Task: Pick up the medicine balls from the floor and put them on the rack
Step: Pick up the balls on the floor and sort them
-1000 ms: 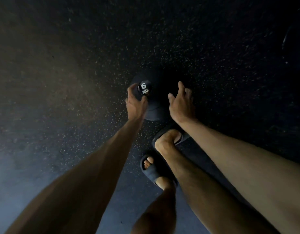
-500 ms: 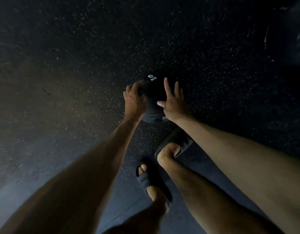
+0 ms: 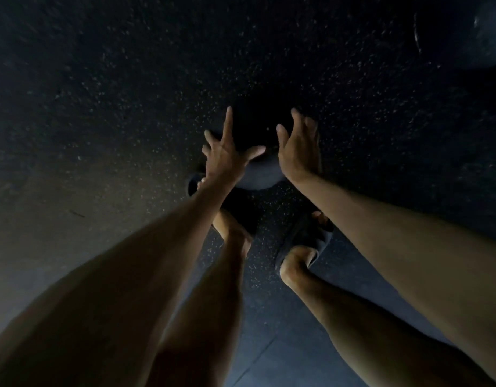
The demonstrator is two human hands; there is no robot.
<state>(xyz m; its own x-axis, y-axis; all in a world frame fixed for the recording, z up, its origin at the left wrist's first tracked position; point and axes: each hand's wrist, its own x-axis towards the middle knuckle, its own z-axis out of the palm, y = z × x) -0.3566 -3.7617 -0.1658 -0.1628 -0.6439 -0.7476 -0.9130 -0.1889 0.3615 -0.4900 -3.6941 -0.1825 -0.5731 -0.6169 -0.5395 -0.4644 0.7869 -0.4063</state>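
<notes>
A black medicine ball (image 3: 255, 163) sits low over the dark speckled floor, between my two hands; its "6 KG" label is out of sight. My left hand (image 3: 227, 155) lies against the ball's left side with fingers spread and straight, thumb across its front. My right hand (image 3: 297, 149) cups the right side with lightly bent fingers. In the dim light I cannot tell whether the ball touches the floor. No rack is in view.
A second, larger dark ball (image 3: 461, 32) lies at the top right corner. My feet in dark slide sandals stand just under the ball, the left sandal (image 3: 193, 184) and the right sandal (image 3: 305, 238). Speckled rubber floor (image 3: 101, 107) spreads all around.
The ball has turned, so its label no longer shows. My left hand went from curled on the ball to fingers splayed. My feet stepped apart and closer under the ball.
</notes>
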